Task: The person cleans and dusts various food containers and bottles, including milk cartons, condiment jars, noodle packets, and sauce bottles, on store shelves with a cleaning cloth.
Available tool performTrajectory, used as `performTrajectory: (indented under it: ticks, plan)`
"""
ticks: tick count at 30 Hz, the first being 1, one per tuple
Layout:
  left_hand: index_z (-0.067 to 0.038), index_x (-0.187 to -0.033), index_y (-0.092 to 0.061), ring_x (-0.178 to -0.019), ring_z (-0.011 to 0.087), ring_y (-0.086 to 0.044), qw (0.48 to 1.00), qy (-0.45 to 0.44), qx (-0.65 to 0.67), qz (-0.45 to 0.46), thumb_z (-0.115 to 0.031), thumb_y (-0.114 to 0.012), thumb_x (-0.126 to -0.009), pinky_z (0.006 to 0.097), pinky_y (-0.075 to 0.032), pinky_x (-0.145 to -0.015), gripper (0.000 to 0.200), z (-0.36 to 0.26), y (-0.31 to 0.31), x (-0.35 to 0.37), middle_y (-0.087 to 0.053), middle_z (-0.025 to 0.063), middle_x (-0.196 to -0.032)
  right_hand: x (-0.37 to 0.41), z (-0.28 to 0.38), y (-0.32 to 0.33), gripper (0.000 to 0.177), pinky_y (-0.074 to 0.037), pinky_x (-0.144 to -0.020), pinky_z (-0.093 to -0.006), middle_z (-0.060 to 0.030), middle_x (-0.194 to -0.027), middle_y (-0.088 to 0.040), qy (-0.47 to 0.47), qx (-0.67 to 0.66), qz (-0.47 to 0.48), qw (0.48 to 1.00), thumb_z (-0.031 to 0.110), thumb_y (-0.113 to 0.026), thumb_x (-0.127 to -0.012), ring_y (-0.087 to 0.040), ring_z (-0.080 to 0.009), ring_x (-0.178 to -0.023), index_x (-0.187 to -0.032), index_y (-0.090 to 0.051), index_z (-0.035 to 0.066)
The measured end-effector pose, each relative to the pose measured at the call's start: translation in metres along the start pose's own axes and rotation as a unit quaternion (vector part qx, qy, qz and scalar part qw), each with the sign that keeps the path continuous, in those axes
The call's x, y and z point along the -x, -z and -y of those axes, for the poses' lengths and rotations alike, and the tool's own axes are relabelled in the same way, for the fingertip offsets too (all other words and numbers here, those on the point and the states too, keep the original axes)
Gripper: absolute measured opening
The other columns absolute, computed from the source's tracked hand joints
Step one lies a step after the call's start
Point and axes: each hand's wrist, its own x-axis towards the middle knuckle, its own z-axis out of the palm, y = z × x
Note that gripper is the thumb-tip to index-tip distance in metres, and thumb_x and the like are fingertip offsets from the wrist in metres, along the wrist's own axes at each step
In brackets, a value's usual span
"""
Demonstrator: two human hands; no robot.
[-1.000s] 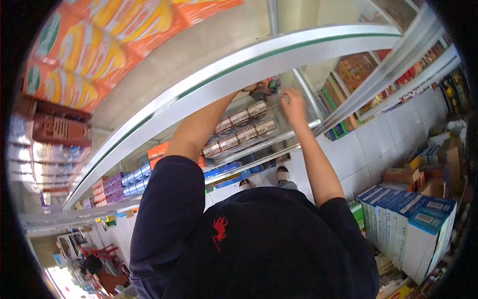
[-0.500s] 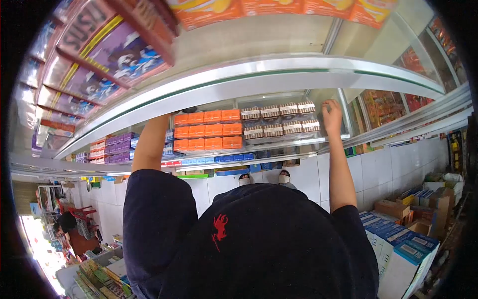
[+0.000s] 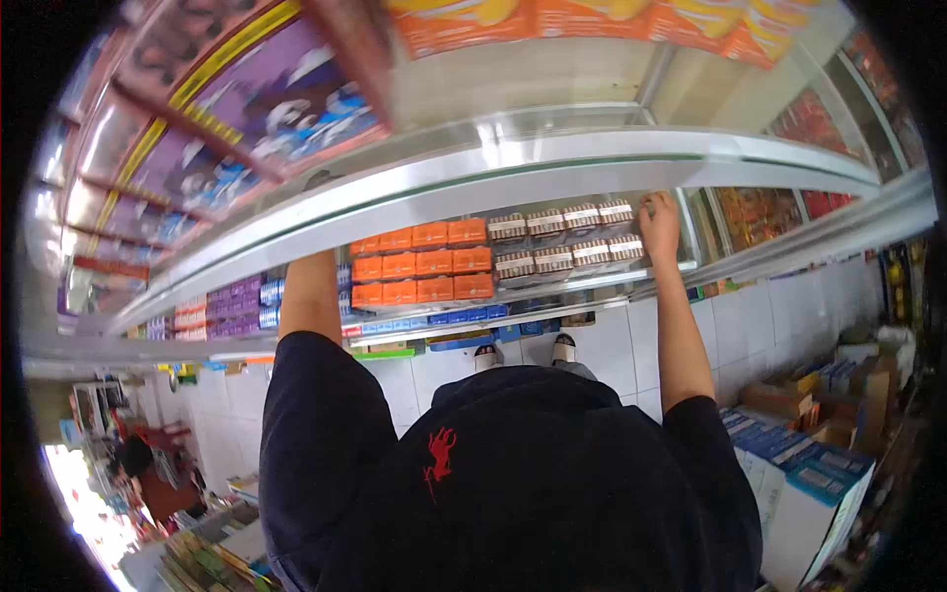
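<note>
My right hand (image 3: 660, 227) is at the right end of two rows of brown-and-white striped packs (image 3: 569, 241) inside the glass display case. Its fingers are slightly bent and apart, with the fingertips right beside the last pack. Left of the striped packs stand three rows of small orange boxes (image 3: 423, 263). My left forearm (image 3: 312, 291) reaches into the case at the left end of the orange boxes. The case's white front rail (image 3: 473, 186) hides most of my left hand, including its fingers.
Purple packs (image 3: 233, 309) and blue-and-white packs line the case farther left. Large purple packets (image 3: 266, 113) lean on the upper left, and orange packets (image 3: 592, 25) lie at the top. Blue-topped cartons (image 3: 799, 459) stand on the floor at right.
My view has shifted, so the orange boxes and striped packs appear farther right and lower. My right hand is now nearer the last striped packs; my left hand has gone deeper behind the rail.
</note>
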Motion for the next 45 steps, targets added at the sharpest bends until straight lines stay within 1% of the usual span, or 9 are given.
performTrajectory:
  ticks: [13,22,29,30,34,37,41,42,45]
  plan:
    - [-0.010,-0.098,-0.060,-0.087,0.0277,-0.055,0.997,0.065,-0.018,0.028,-0.018,-0.055,-0.075,0.0351,-0.044,-0.074,0.025,-0.260,-0.091,-0.128,-0.056,0.0145,-0.099,0.000,-0.001,0.005,0.014,-0.042,-0.076,-0.0391,-0.0145,-0.086,-0.052,-0.038,-0.040,0.007,0.998,0.006,-0.053,-0.071,-0.050,-0.0323,-0.088,-0.083,-0.057,0.001]
    - [0.000,-0.110,-0.053,-0.096,0.0275,-0.055,0.996,-0.003,-0.071,0.047,-0.036,-0.052,-0.079,0.0353,-0.042,-0.084,0.047,-0.333,-0.108,-0.133,-0.053,0.0188,-0.112,-0.005,0.005,0.014,0.045,-0.032,-0.093,-0.0435,-0.0163,-0.128,-0.034,-0.078,-0.008,-0.093,0.993,0.013,-0.063,-0.070,-0.034,-0.0349,-0.117,-0.110,-0.047,0.003]
    - [-0.002,-0.114,-0.051,-0.102,0.0298,-0.051,0.997,-0.040,-0.036,0.051,-0.041,-0.053,-0.079,0.0360,-0.039,-0.088,0.053,-0.314,-0.078,-0.024,-0.052,0.0202,-0.114,-0.004,-0.008,0.010,0.036,-0.031,-0.095,-0.0422,-0.0166,-0.130,-0.038,-0.027,-0.180,-0.057,0.982,0.020,-0.068,-0.065,-0.037,-0.0365,-0.116,-0.095,-0.056,0.003]
    - [-0.002,-0.114,-0.050,-0.103,0.0301,-0.050,0.997,-0.045,-0.027,0.049,-0.042,-0.053,-0.078,0.0361,-0.039,-0.089,0.054,-0.311,-0.071,-0.013,-0.052,0.0204,-0.114,-0.005,-0.010,0.008,0.026,-0.033,-0.091,-0.0424,-0.0145,-0.122,-0.046,0.000,-0.127,-0.071,0.989,0.021,-0.069,-0.064,-0.041,-0.0349,-0.111,-0.080,-0.059,0.002]
    - [-0.003,-0.117,-0.049,-0.106,0.0314,-0.048,0.997,-0.060,0.012,0.050,-0.045,-0.053,-0.078,0.0365,-0.037,-0.091,0.057,-0.254,-0.027,0.053,-0.051,0.0212,-0.115,-0.010,-0.013,0.000,0.025,-0.038,-0.082,-0.0419,-0.0116,-0.097,-0.056,-0.010,-0.062,-0.032,0.998,0.021,-0.069,-0.064,-0.049,-0.0309,-0.094,-0.074,-0.058,0.002]
    - [-0.003,-0.118,-0.048,-0.109,0.0324,-0.047,0.994,-0.086,0.050,0.045,-0.047,-0.054,-0.078,0.0368,-0.036,-0.093,0.060,-0.217,-0.011,0.110,-0.050,0.0218,-0.116,-0.031,0.002,0.020,0.033,-0.039,-0.083,-0.0388,-0.0151,-0.099,-0.055,-0.090,-0.081,0.082,0.989,0.022,-0.070,-0.064,-0.049,-0.0295,-0.094,-0.086,-0.057,0.000]
    - [-0.002,-0.129,-0.034,-0.119,0.0328,-0.036,0.988,-0.115,-0.052,-0.090,-0.050,-0.063,-0.067,0.0434,-0.027,-0.099,0.083,-0.181,-0.018,0.171,-0.038,0.0215,-0.128,-0.035,-0.016,0.011,0.040,-0.038,-0.085,-0.0378,-0.0152,-0.091,-0.054,-0.001,-0.021,0.134,0.991,0.015,-0.070,-0.061,-0.048,-0.0324,-0.091,-0.095,-0.058,-0.002]
    - [-0.003,-0.129,-0.033,-0.120,0.0339,-0.034,0.987,-0.122,-0.031,-0.099,-0.049,-0.067,-0.062,0.0460,-0.023,-0.100,0.088,-0.175,-0.024,0.176,-0.036,0.0200,-0.130,-0.034,-0.013,0.013,0.027,-0.039,-0.081,-0.0377,-0.0147,-0.092,-0.052,0.006,-0.035,0.110,0.993,0.016,-0.069,-0.062,-0.045,-0.0323,-0.093,-0.077,-0.057,-0.003]
    - [-0.003,-0.130,-0.031,-0.120,0.0326,-0.033,0.977,-0.146,-0.087,-0.129,-0.041,-0.073,-0.059,0.0480,-0.023,-0.100,0.091,-0.170,-0.045,0.180,-0.036,0.0186,-0.129,-0.030,-0.006,0.013,0.021,-0.040,-0.076,-0.0382,-0.0145,-0.091,-0.051,0.033,-0.033,0.107,0.993,0.012,-0.066,-0.063,-0.047,-0.0325,-0.089,-0.072,-0.054,-0.003]
